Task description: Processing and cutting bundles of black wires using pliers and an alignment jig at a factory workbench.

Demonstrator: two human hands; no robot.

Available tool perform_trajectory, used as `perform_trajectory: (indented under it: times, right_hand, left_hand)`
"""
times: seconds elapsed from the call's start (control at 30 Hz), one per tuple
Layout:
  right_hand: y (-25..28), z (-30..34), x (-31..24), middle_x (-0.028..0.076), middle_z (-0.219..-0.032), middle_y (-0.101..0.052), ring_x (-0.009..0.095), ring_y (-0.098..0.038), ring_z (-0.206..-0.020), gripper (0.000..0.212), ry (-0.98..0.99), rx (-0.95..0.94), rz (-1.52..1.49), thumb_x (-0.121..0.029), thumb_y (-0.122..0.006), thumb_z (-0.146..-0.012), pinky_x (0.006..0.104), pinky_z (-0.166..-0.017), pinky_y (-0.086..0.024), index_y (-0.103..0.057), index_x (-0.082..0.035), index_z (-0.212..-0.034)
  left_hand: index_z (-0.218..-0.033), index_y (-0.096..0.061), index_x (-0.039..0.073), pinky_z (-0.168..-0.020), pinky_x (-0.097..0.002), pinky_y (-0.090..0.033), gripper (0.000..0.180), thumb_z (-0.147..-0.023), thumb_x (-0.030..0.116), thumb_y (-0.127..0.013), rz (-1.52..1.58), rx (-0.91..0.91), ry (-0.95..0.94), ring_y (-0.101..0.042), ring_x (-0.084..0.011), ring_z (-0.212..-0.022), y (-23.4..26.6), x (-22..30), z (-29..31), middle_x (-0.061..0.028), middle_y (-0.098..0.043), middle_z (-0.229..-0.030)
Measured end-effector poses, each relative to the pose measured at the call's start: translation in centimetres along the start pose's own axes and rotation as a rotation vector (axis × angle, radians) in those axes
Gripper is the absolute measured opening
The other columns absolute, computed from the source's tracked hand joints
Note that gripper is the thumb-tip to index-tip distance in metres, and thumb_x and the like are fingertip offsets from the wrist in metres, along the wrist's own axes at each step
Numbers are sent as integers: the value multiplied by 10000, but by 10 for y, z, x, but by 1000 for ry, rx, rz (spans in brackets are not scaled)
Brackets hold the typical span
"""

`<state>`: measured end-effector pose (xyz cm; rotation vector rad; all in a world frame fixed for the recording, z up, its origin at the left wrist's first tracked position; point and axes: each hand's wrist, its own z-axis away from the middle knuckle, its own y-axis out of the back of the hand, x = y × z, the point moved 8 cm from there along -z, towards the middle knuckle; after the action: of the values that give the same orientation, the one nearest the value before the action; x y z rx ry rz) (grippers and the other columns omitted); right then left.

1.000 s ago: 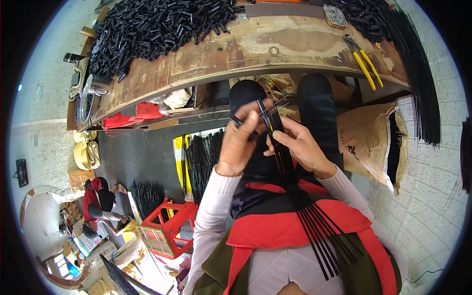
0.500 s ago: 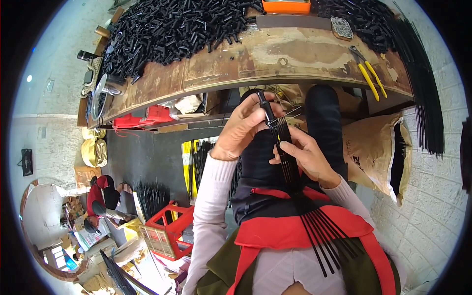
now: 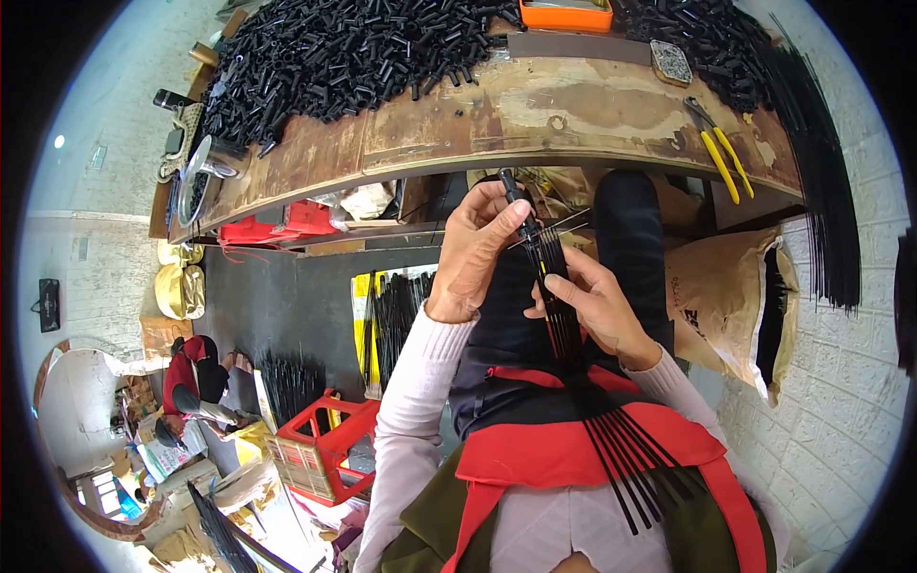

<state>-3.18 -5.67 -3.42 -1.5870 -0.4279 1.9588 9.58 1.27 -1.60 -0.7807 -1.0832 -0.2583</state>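
In my left hand [image 3: 470,250] is a short black tube fitting [image 3: 509,181], pinched between thumb and fingers and tilted away from me. Thin black umbrella ribs [image 3: 564,336] meet its lower end, and a thin wire [image 3: 565,223] sticks out to the right at that join. My right hand [image 3: 602,304] is closed round the bundle of ribs just below the tube, thumb on top. Toward my lap the ribs narrow together, then fan out over my red and black apron [image 3: 535,449]. The fingers behind the bundle are partly hidden.
Ahead stands a wooden bench [image 3: 430,129] with a heap of black tube fittings [image 3: 334,62], yellow-handled pliers [image 3: 721,158] and an orange tray [image 3: 565,16]. Long black rods [image 3: 826,191] hang over its right end. A paper sack [image 3: 712,296] is at right, a red crate [image 3: 330,449] at left. Another person [image 3: 191,382] works far left.
My left thumb has moved up along the tube fitting, and that hand has turned slightly. The wire now points farther out to the right. My right hand keeps its hold on the ribs.
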Motion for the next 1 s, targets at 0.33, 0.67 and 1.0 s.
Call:
perform_trajectory:
  times: [0.33,0.67,1.0]
  right_hand:
    - [-3,0,0,78,-950,-595,146,-595,-838,315,-8,-5,26,-101,-536,-997,403,-844,-578,-494,4,-1291]
    - [-4,-1,0,80,-936,-595,147,-594,-837,310,-13,2,25,-108,-534,-999,414,-856,-574,-494,3,-1286]
    - [-2,-3,1,83,-927,-599,148,-602,-830,318,-4,17,22,-97,-538,-994,412,-849,-578,-494,4,-1292]
  left_hand:
    - [-1192,-623,18,-788,-256,-539,364,-884,177,-735,-189,77,-79,-677,-161,-894,8,10,3,-82,-694,-984]
    - [-1343,-477,20,-878,-285,-507,545,-907,247,-710,-7,-125,57,-664,-195,-980,-6,4,4,-82,-670,-1082]
    - [-1134,-591,43,-856,-268,-512,339,-857,140,-761,-8,4,47,-664,-143,-905,-6,9,3,-94,-700,-984]
